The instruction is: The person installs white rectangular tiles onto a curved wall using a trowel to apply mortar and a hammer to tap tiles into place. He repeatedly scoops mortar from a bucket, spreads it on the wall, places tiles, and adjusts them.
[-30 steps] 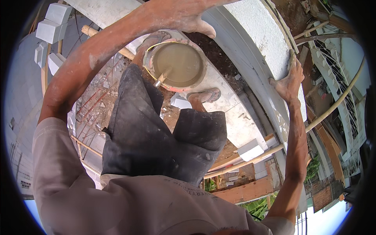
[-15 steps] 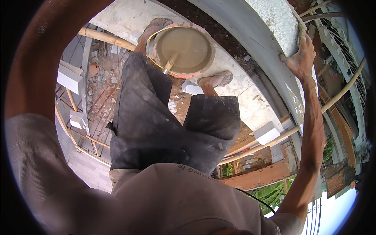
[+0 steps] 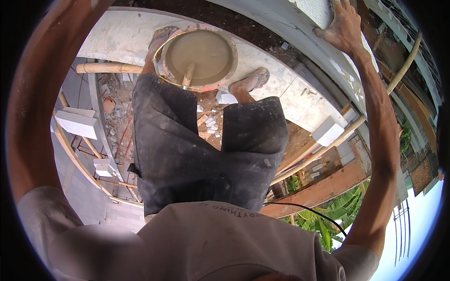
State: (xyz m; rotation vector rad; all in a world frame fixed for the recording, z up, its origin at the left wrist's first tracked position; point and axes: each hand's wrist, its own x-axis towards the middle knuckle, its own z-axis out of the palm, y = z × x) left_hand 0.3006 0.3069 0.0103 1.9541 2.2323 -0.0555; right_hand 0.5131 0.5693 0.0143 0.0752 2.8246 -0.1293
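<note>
High on the right, my right hand [image 3: 344, 29] grips the end of a long white block [image 3: 318, 10], with the thumb apart from the fingers. The block runs off the upper edge, along the top of a pale wall [image 3: 290, 35]. My left arm [image 3: 40, 93] reaches up past the upper edge, so that hand is out of sight. Between my sandalled feet stands a round bucket [image 3: 233, 65] with a yellow bail, filled with grey-brown wet mix [image 3: 201, 54]. A wooden tool handle [image 3: 188, 75] with a metal end leans out of the mix; its head is hidden.
I stand over a pale ledge [image 3: 290, 100]. Bamboo poles [image 3: 110, 68] cross at both sides. White blocks [image 3: 77, 122] lie left, another [image 3: 328, 131] right. Rubble [image 3: 211, 125] lies below the ledge. A black cable [image 3: 304, 211] runs beside my shirt.
My right hand has moved up and slightly left in view, still at the block's end. The view has shifted, and the bucket now appears further left. My left hand stays out of sight.
</note>
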